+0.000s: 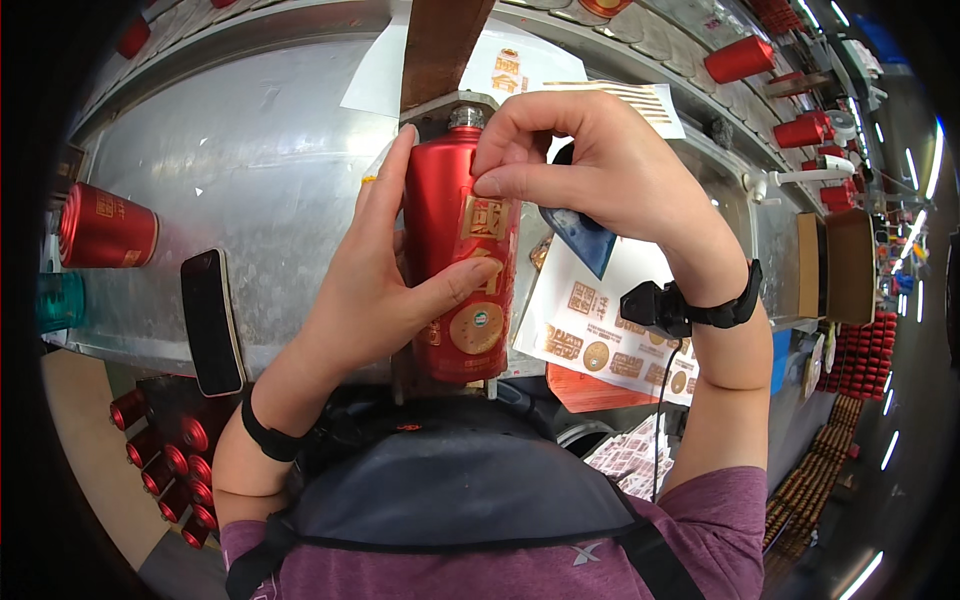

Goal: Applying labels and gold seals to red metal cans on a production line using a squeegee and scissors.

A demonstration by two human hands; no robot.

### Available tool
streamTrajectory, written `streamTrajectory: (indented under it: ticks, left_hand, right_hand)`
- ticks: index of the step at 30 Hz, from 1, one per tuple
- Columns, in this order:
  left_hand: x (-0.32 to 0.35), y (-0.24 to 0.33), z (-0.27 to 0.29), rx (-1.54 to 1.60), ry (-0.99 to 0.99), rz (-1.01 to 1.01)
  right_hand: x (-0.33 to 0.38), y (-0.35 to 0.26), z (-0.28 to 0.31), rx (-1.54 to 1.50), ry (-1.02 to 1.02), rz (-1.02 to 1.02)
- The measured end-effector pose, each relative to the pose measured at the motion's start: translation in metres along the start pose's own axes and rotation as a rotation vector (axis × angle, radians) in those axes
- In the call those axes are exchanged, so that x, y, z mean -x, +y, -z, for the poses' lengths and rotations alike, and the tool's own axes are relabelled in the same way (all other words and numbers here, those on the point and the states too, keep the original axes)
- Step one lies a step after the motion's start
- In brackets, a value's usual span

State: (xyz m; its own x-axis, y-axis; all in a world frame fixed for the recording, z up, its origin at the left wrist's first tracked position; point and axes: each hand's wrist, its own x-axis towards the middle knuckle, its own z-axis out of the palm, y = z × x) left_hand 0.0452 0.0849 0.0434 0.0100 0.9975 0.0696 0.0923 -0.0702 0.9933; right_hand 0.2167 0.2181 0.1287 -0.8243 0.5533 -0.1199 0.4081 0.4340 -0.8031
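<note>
A glossy red bottle (440, 215) with gold stickers and a clear cap lies in front of me, its neck pointing away. My left hand (385, 260) is wrapped round its left side, the thumb lying across the front by a gold sticker. The thumb and forefinger of my right hand (580, 150) are pinched together at the bottle's right edge, beside the upper gold sticker (486, 218). What is between those fingertips is too small to make out. Under the same hand sticks out a blue triangular scraper (585, 242) with a dark handle, tucked in the curled fingers.
Sheets of gold stickers (610, 335) lie right of the bottle, and another sheet (510, 65) beyond it. A phone (212, 320) and a red cup-shaped piece (108, 228) are on the metal table at left. A brown post (440, 45) rises behind the bottle. Several red bottles stand lower left.
</note>
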Motion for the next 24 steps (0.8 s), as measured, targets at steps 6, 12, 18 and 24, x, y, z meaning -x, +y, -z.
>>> streamTrajectory:
  ticks: [6,12,18,24]
  left_hand:
    - [0.002,0.001,-0.006,-0.120,0.040,-0.017]
    - [0.000,-0.003,-0.011,-0.136,0.079,-0.027]
    - [0.001,-0.005,-0.011,-0.094,0.086,-0.024]
    - [0.001,-0.005,-0.012,-0.070,0.085,-0.026]
  right_hand:
    - [-0.006,0.001,-0.002,0.075,0.054,0.070]
    - [-0.004,-0.005,0.000,0.117,0.012,-0.017]
    - [-0.007,-0.005,0.000,0.102,0.020,0.018]
    - [-0.007,-0.001,0.001,0.079,0.001,0.017]
